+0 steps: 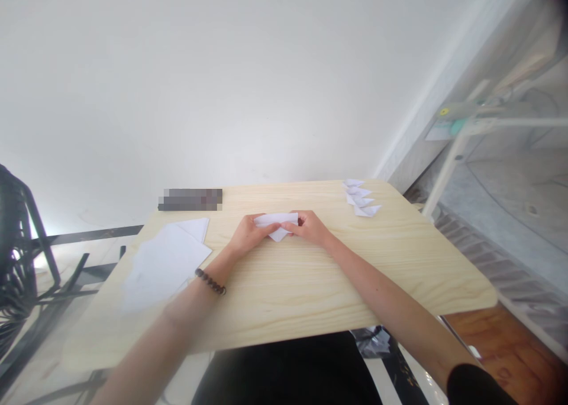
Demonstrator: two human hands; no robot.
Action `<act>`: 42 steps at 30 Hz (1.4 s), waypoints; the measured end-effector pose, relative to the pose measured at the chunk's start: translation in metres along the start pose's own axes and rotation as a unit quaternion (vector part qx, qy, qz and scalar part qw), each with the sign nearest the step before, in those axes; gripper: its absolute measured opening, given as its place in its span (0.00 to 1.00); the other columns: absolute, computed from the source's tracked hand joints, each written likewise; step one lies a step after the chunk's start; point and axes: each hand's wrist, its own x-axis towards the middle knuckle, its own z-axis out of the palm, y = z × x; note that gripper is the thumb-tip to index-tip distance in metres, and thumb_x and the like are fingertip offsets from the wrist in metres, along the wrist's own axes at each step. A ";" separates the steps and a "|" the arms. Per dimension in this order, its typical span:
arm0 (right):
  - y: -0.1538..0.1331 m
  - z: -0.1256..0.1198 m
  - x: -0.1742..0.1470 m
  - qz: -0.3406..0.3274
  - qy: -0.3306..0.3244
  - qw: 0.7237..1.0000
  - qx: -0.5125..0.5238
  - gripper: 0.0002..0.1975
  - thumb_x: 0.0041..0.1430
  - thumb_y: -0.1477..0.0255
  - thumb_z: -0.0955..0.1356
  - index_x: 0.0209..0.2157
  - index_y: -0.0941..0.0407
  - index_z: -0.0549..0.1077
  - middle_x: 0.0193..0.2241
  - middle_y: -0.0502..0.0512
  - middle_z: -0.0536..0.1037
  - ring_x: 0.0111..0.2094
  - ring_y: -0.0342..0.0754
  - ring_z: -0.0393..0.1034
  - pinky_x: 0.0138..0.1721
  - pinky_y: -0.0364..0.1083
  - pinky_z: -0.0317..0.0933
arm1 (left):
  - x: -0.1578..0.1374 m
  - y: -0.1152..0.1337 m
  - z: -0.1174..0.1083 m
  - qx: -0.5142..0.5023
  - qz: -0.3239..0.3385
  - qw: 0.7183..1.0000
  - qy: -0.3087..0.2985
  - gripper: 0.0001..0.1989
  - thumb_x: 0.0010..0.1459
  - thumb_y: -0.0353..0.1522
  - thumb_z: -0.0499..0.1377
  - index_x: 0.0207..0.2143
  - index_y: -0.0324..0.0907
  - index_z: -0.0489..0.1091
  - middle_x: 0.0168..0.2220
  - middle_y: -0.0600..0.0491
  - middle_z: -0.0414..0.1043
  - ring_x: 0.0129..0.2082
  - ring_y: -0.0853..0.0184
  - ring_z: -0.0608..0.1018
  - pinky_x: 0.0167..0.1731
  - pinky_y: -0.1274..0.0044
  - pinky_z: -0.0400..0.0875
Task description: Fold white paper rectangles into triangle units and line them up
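Between my two hands is a small folded piece of white paper (pixel 278 218), held just over the middle of the table (pixel 284 292). It has a straight top edge and a point hanging down toward me. My left hand (pixel 249 234) pinches its left end, thumb on the front. From the other side my right hand (pixel 310 227) grips the right end, its thumb also pressed on the paper near the middle. The fingers behind the paper are partly hidden.
Several folded white paper shapes (pixel 360 198) stand in a row at the table's back right. White sheets (pixel 166 260) lie spread on the left. A blurred-out dark object (pixel 190 199) sits at the back left, near the white wall (pixel 266 85). A black chair (pixel 26 239) stands beyond the left edge.
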 end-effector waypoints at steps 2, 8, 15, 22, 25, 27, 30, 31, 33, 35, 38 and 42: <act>0.000 0.000 -0.001 -0.006 0.002 1.000 -0.009 0.14 0.47 0.62 0.66 0.28 0.59 0.70 0.22 0.50 0.72 0.23 0.43 0.68 0.22 0.39 0.60 | 0.000 0.000 0.000 0.001 0.000 1.000 0.000 0.15 0.45 0.41 0.59 0.30 0.38 0.71 0.28 0.52 0.73 0.27 0.65 0.73 0.25 0.79 0.65; -0.004 -0.001 -0.002 -0.020 -0.003 0.999 -0.050 0.13 0.48 0.62 0.65 0.29 0.59 0.71 0.19 0.48 0.70 0.20 0.40 0.65 0.21 0.39 0.58 | 0.001 -0.003 -0.001 -0.002 0.006 1.000 -0.004 0.14 0.46 0.40 0.58 0.31 0.39 0.72 0.29 0.52 0.74 0.29 0.65 0.74 0.25 0.79 0.65; -0.004 -0.001 -0.001 0.006 -0.015 1.000 -0.010 0.14 0.46 0.61 0.66 0.26 0.60 0.70 0.19 0.48 0.70 0.21 0.40 0.65 0.21 0.38 0.58 | 0.004 -0.013 -0.004 0.017 0.006 1.000 0.001 0.15 0.46 0.40 0.58 0.31 0.36 0.72 0.28 0.52 0.74 0.28 0.64 0.73 0.24 0.79 0.65; -0.003 -0.004 0.000 0.023 0.002 0.998 0.056 0.16 0.46 0.60 0.65 0.26 0.61 0.68 0.18 0.49 0.69 0.19 0.39 0.62 0.20 0.38 0.57 | 0.007 -0.012 -0.005 -0.053 -0.009 0.998 -0.030 0.17 0.45 0.39 0.59 0.32 0.34 0.72 0.28 0.50 0.74 0.29 0.63 0.75 0.29 0.77 0.68; -0.006 -0.005 0.000 0.026 0.030 0.997 0.070 0.16 0.46 0.60 0.65 0.25 0.61 0.68 0.16 0.48 0.66 0.17 0.38 0.59 0.18 0.37 0.54 | 0.007 -0.008 -0.004 -0.099 -0.037 0.994 -0.029 0.18 0.44 0.40 0.60 0.31 0.33 0.72 0.29 0.47 0.75 0.30 0.62 0.76 0.31 0.74 0.70; -0.008 -0.006 -0.001 0.027 0.040 0.997 0.068 0.16 0.46 0.60 0.65 0.26 0.61 0.68 0.15 0.47 0.66 0.17 0.37 0.59 0.17 0.37 0.52 | 0.008 -0.006 -0.004 -0.121 -0.053 0.991 -0.020 0.18 0.43 0.40 0.61 0.30 0.33 0.72 0.28 0.46 0.75 0.29 0.62 0.76 0.32 0.73 0.71; -0.010 -0.007 0.000 0.033 0.049 0.996 0.065 0.16 0.46 0.60 0.65 0.26 0.61 0.68 0.15 0.47 0.66 0.17 0.38 0.58 0.18 0.38 0.52 | 0.008 -0.005 -0.005 -0.135 -0.062 0.989 -0.016 0.17 0.44 0.39 0.61 0.29 0.32 0.72 0.27 0.46 0.75 0.28 0.62 0.76 0.34 0.71 0.71; -0.009 -0.008 0.000 0.035 0.056 0.996 0.067 0.16 0.46 0.60 0.65 0.26 0.61 0.68 0.15 0.47 0.66 0.17 0.38 0.58 0.18 0.38 0.53 | 0.008 -0.005 -0.005 -0.139 -0.060 0.988 -0.022 0.16 0.45 0.39 0.60 0.29 0.32 0.72 0.27 0.46 0.75 0.28 0.62 0.76 0.35 0.71 0.71; -0.008 -0.009 0.002 0.036 0.072 0.994 0.074 0.16 0.46 0.60 0.65 0.27 0.60 0.68 0.16 0.47 0.66 0.17 0.38 0.58 0.18 0.38 0.53 | 0.007 -0.005 -0.006 -0.154 -0.047 0.986 -0.045 0.15 0.47 0.38 0.59 0.29 0.32 0.72 0.29 0.45 0.75 0.30 0.62 0.77 0.38 0.69 0.70; -0.005 -0.010 0.004 0.032 0.085 0.992 0.086 0.16 0.46 0.60 0.65 0.26 0.60 0.69 0.16 0.47 0.67 0.17 0.37 0.58 0.18 0.38 0.54 | 0.006 -0.005 -0.006 -0.182 -0.030 0.979 -0.085 0.14 0.49 0.37 0.58 0.30 0.32 0.72 0.32 0.44 0.75 0.33 0.61 0.76 0.41 0.68 0.68; 0.000 -0.012 0.006 0.025 0.095 0.989 0.114 0.15 0.46 0.60 0.65 0.25 0.60 0.68 0.16 0.47 0.66 0.16 0.37 0.58 0.18 0.38 0.53 | 0.004 -0.005 -0.006 -0.227 -0.013 0.962 -0.150 0.13 0.50 0.36 0.57 0.30 0.33 0.72 0.34 0.44 0.74 0.37 0.61 0.75 0.44 0.67 0.66; 0.003 -0.013 0.007 0.029 0.093 0.987 0.128 0.15 0.46 0.61 0.66 0.25 0.60 0.68 0.15 0.47 0.66 0.15 0.37 0.58 0.17 0.38 0.54 | 0.003 -0.004 -0.007 -0.261 -0.007 0.949 -0.176 0.11 0.51 0.35 0.56 0.28 0.34 0.72 0.35 0.46 0.74 0.39 0.62 0.74 0.44 0.67 0.65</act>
